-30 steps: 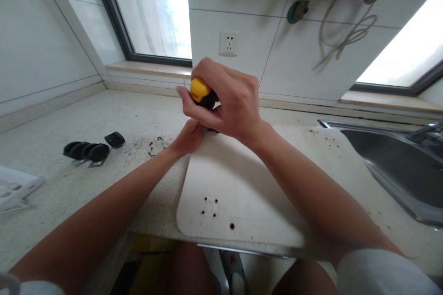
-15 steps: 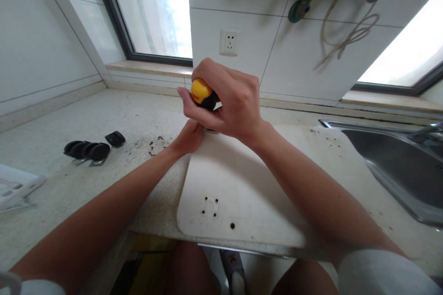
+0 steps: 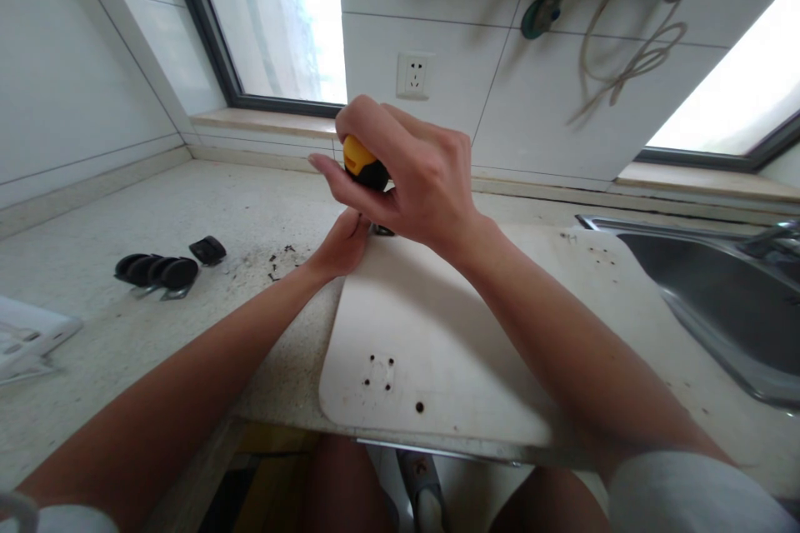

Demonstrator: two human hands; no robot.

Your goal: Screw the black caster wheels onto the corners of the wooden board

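My right hand [image 3: 416, 166] is wrapped round the yellow and black handle [image 3: 364, 165] of what looks like a screwdriver, held upright over the far left corner of a white board [image 3: 425, 316]. Its thumb sticks out to the left, and the tool's shaft is hidden below the fist. Under it, my left hand [image 3: 342, 246] is closed at that same corner, its fingertips mostly covered. Beside the left thumb a small dark part [image 3: 382, 230] shows on the board; its kind is unclear. Screw holes [image 3: 378, 373] mark the board's near left corner.
Several black caster wheels [image 3: 156, 271] lie on the speckled counter [image 3: 250, 191] to the left, near dark crumbs. A white plastic item [image 3: 31, 337] is at the left edge. The steel sink [image 3: 718, 300] adjoins the board's right side. A wall socket [image 3: 414, 76] is behind.
My right hand has turned slightly and shifted a little up and left, its thumb reaching further out. More of the dark part below now shows. My left hand stays almost in place.
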